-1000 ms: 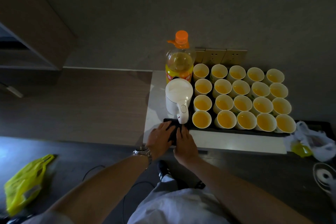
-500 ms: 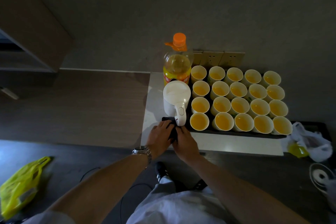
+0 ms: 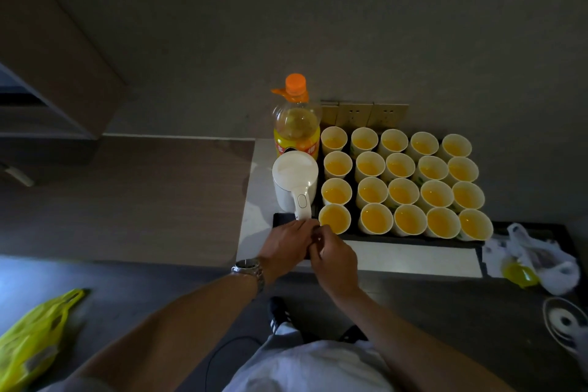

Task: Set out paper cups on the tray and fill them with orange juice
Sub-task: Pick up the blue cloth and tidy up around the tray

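— Since the tray [image 3: 413, 237] is the biggest thing that counts, how does it look to handle?

— Heavy and touchy, I'd judge. It is a dark, flat, stiff tray on the white counter [image 3: 397, 259], its long axis running along the counter's front edge, its back edge close to the wall. Twenty paper cups [image 3: 404, 181] stand on it in four rows of five, rims nearly touching, all upright, mouths up. Anyone lifting it should take both short ends and keep it level; one tilt and the juice slops over.

— And the bottle [image 3: 296, 124]?

— Upright at the counter's back left corner, just off the tray's left end, orange cap on, long axis vertical. It looks part full, so fairly weighty, and smooth plastic slips; I'd take it round the label. A white kettle [image 3: 295, 183] stands right in front of it, handle pointing at the front edge.

— The cups themselves?

— Light and soft-walled, all showing juice. Squeeze one and it buckles and spills, so hold it gently low on the wall. The front-left one [image 3: 334, 219] sits nearest the hands.

— What are the hands doing?

— Both meet at the tray's front left corner. The left hand [image 3: 286, 247] lies over a dark patch there; whether it holds anything I cannot tell. The right hand [image 3: 334, 259] has its fingers curled in, fingertips together, but what they pinch, if anything, is hidden.
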Demonstrator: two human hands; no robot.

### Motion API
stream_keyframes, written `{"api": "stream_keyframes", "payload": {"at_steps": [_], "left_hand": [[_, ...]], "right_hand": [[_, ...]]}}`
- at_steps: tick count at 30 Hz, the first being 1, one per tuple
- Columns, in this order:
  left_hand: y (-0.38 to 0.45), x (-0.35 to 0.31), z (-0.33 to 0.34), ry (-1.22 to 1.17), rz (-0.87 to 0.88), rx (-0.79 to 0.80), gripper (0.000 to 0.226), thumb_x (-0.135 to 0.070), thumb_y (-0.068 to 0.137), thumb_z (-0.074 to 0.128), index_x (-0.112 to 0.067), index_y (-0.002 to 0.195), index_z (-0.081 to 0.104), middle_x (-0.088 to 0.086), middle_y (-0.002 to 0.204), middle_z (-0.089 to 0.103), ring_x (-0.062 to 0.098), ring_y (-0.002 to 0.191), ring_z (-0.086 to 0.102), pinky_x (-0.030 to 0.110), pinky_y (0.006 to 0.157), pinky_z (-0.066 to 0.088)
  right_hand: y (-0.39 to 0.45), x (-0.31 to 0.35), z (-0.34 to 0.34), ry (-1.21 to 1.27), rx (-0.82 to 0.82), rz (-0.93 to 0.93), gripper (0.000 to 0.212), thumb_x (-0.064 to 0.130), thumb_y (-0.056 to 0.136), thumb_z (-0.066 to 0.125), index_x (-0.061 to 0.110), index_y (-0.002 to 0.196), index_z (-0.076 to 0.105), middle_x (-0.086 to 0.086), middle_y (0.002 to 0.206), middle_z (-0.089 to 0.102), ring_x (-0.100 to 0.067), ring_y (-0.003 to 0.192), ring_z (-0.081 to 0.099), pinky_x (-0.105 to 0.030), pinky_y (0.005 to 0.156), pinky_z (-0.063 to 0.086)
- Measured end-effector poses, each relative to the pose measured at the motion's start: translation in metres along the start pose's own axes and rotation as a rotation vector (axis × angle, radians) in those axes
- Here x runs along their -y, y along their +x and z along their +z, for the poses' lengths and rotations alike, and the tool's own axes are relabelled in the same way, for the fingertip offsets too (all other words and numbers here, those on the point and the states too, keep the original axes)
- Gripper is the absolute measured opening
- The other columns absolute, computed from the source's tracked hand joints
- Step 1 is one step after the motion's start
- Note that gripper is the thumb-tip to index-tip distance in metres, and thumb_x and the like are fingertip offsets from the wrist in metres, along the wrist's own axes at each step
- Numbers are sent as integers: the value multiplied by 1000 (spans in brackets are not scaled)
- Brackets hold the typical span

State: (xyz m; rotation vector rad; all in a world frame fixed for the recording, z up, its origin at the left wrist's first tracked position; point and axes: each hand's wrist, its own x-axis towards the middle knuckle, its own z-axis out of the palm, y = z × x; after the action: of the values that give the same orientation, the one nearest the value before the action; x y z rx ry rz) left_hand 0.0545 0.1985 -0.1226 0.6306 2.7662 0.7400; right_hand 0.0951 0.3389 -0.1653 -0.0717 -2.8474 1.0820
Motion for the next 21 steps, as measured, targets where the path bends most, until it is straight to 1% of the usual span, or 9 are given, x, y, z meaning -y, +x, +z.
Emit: {"api": "stream_keyframes", "payload": {"at_steps": [1,3,6,8,10,13,17,19,21], "left_hand": [[2,-5,-2,-22,-40,14,37,-31,107,53,-20,142,53,4,126,68,22,114,67,35,99,55],[6,-12,1,4,-93,18,46,-32,109,47,-22,153,40,8,127,68,25,110,69,37,96,58],[9,-21,6,69,-198,67,60,-31,111,41,-23,164,14,13,142,60,27,115,68,38,96,59],[11,-23,10,72,-233,89,64,-32,111,42,-24,165,7,14,152,51,29,122,65,40,99,58],[13,-26,11,61,-257,94,63,-33,111,42,-25,165,10,12,156,47,29,127,63,39,101,56],[15,-29,10,52,-266,86,60,-33,111,43,-27,163,16,10,152,51,28,125,64,38,101,55],[20,-32,6,36,-248,65,53,-31,110,44,-27,160,25,10,143,57,28,121,65,37,101,55],[22,-33,7,23,-241,45,54,-31,110,44,-28,160,25,9,145,56,28,122,64,37,100,55],[24,-35,8,21,-250,64,56,-30,110,44,-29,161,23,10,147,54,30,123,63,38,100,55]], "right_hand": [[1,0,-3,-18,-8,26,23,31,99,63,20,119,58,12,78,66,-4,62,60,-4,58,37],[1,-1,-8,-70,-29,79,47,31,96,68,15,137,51,9,73,64,-4,55,53,-9,53,35],[5,-7,-15,-177,-15,117,73,38,94,69,10,153,37,1,77,68,-11,57,59,-18,53,39],[6,-10,-20,-213,23,130,80,45,95,65,11,158,29,-1,85,71,-14,65,65,-21,58,43],[7,-10,-26,-223,52,142,82,46,97,60,14,161,20,-2,94,72,-15,75,68,-23,65,46],[9,-11,-29,-258,65,168,82,48,99,56,17,162,13,0,99,71,-14,81,68,-23,69,47],[13,-12,-29,-259,28,190,81,47,97,61,15,160,22,0,100,73,-16,82,70,-23,68,49],[15,-11,-30,-251,17,190,80,46,96,63,14,159,27,-2,102,73,-18,85,71,-25,69,51],[16,-11,-30,-245,18,193,79,46,95,64,14,158,28,-1,105,73,-19,87,72,-27,71,54]]}}
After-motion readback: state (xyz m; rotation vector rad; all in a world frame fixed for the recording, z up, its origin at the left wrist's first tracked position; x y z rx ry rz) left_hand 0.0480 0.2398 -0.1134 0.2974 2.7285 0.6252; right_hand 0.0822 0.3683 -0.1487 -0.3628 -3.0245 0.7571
